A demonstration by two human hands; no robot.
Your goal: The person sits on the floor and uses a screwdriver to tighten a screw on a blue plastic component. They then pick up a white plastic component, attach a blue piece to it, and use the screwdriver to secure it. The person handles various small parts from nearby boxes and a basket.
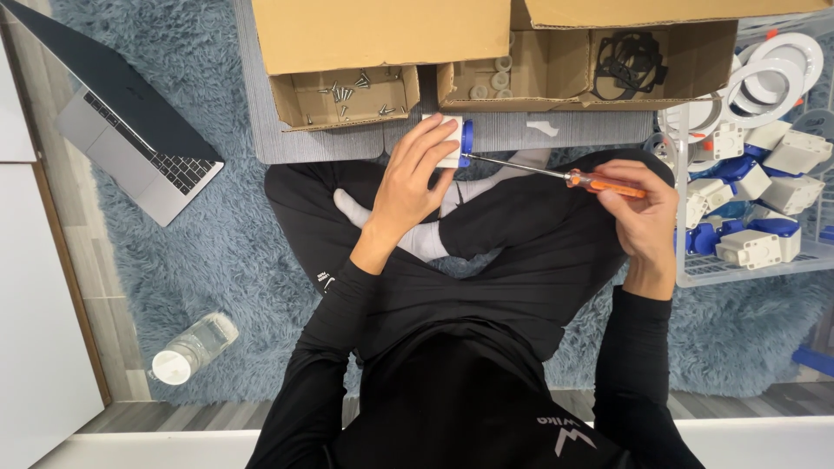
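Note:
My left hand (413,178) grips a small white box-shaped part with a blue end (458,142), held above my crossed legs. My right hand (643,213) holds an orange-handled screwdriver (599,181). Its metal shaft runs left and its tip meets the blue end of the part. I sit cross-legged in black clothes and white socks on a blue shaggy rug.
A cardboard box with loose screws (346,95) and a second box with rings and black gaskets (591,65) stand ahead. A clear bin (695,274) of white and blue parts sits right. An open laptop (130,139) and a water bottle (193,347) lie left.

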